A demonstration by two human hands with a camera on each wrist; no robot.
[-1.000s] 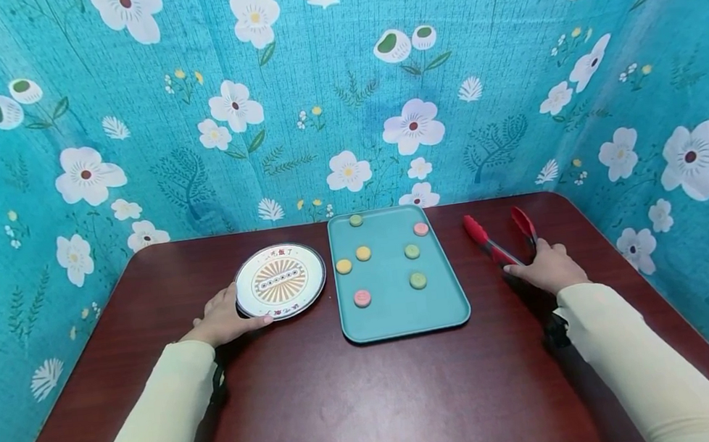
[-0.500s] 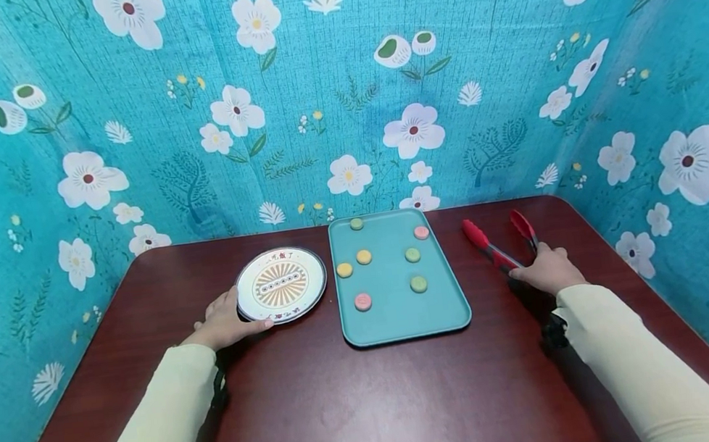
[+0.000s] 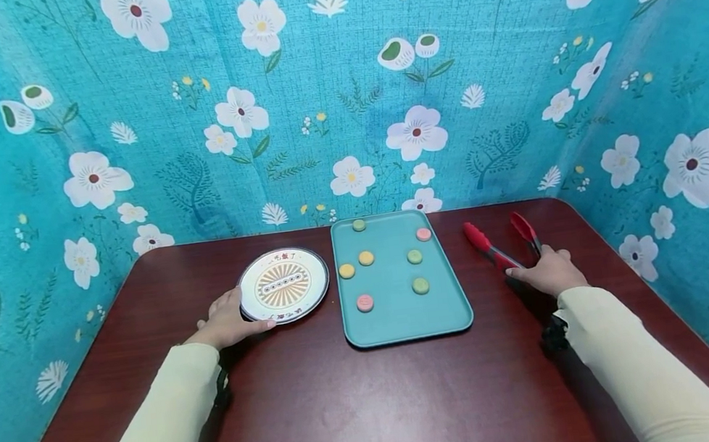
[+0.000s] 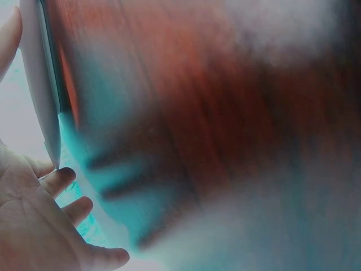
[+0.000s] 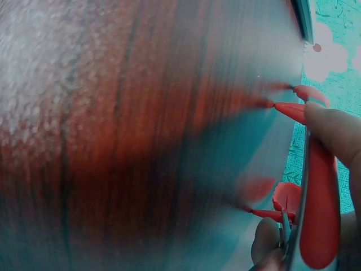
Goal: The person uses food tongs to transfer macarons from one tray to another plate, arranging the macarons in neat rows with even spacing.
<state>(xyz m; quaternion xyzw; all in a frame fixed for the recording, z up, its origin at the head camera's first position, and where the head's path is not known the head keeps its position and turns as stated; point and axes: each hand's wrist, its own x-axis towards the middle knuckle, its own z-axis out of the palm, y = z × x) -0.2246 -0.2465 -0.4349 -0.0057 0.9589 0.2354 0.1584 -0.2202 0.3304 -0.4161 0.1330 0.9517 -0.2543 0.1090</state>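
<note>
At the left of the table my left hand [image 3: 225,323] holds the rim of a round white plate [image 3: 284,286] with an orange ray pattern and red lettering. Its thumb lies along the near rim and the fingers are at the left side; the left wrist view shows the plate [image 4: 38,73] edge-on between thumb and fingers. On the right, my right hand [image 3: 549,272] grips red-and-metal tongs [image 3: 480,238] by the handle end. The tongs' two arms are spread, tips pointing toward the back. In the right wrist view, thumb and fingers are on the red handle [image 5: 320,203].
Between the hands lies a blue-green tray [image 3: 399,322] carrying several small round macaron-like pieces: green [image 3: 420,286], yellow [image 3: 366,257] and pink [image 3: 364,302]. The dark red-brown table [image 3: 349,404] meets a blue floral curtain [image 3: 313,145] at the back and sides.
The head view shifts slightly. Both hands, the plate, the tongs and the tray stay in the same places on the table.
</note>
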